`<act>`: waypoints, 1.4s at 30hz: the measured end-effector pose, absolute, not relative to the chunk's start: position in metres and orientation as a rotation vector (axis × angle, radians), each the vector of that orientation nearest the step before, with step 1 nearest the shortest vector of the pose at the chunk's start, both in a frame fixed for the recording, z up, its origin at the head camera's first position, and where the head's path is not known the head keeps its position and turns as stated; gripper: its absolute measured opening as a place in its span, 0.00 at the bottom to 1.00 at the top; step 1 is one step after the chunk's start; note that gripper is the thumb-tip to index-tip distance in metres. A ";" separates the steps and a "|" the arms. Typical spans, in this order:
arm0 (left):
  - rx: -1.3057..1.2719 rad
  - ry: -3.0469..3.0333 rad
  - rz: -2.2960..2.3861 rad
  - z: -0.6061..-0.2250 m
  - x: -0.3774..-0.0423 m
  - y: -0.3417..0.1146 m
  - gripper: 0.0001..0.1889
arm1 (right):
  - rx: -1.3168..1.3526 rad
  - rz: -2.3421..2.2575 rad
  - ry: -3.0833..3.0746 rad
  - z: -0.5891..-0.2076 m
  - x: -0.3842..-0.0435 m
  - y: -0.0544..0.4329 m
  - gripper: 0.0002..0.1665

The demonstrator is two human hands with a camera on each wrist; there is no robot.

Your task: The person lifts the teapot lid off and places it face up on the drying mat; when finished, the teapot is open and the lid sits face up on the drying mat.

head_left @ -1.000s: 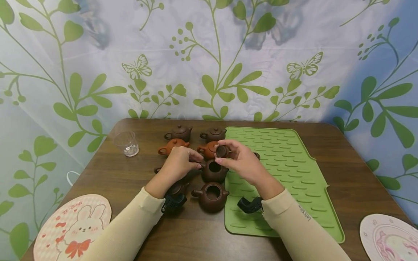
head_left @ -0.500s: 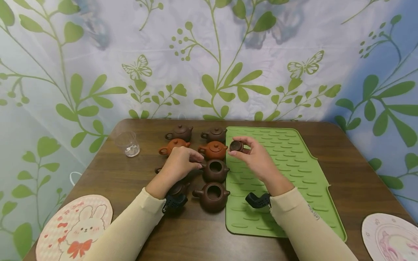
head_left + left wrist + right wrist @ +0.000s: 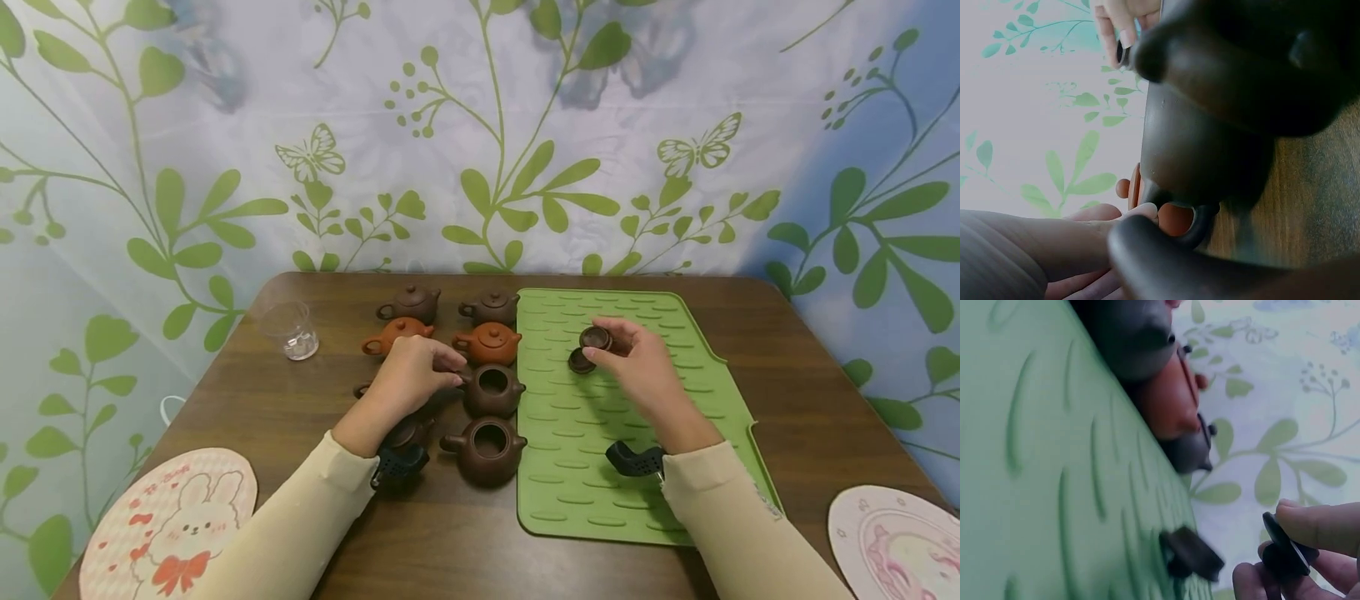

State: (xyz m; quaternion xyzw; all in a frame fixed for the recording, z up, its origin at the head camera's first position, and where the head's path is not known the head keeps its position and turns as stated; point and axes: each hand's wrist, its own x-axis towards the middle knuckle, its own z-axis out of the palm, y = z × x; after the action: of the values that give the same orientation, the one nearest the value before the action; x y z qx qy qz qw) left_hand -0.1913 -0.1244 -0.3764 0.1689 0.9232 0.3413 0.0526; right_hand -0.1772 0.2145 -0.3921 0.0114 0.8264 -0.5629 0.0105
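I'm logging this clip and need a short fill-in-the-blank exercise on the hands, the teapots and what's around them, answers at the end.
1. The right hand holds a dark lid above the ____-coloured mat.
2. The left hand grips a lidless teapot by its ____.
3. In the row just beyond that pot, both lidded teapots are ____ in colour.
4. The clear cup stands on the person's ____ side of the table.

Missing words: green; handle; orange; left.
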 end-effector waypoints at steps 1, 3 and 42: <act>0.517 2.805 1.036 -0.377 -0.191 -0.124 0.10 | 0.055 -1.749 2.585 -0.393 -0.176 0.218 0.34; 0.527 2.805 1.035 -0.377 -0.192 -0.124 0.10 | 0.095 -1.734 2.600 -0.396 -0.173 0.225 0.34; 0.547 2.799 1.043 -0.375 -0.190 -0.124 0.11 | -0.029 -1.190 2.779 -0.409 -0.157 0.261 0.32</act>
State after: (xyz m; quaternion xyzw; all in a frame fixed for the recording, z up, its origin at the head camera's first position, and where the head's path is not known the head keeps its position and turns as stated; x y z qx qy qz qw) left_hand -0.1903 -0.1237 -0.3751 0.1799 0.9204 0.3431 0.0523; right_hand -0.1567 0.2609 -0.4092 -0.0094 0.9176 -0.3929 0.0594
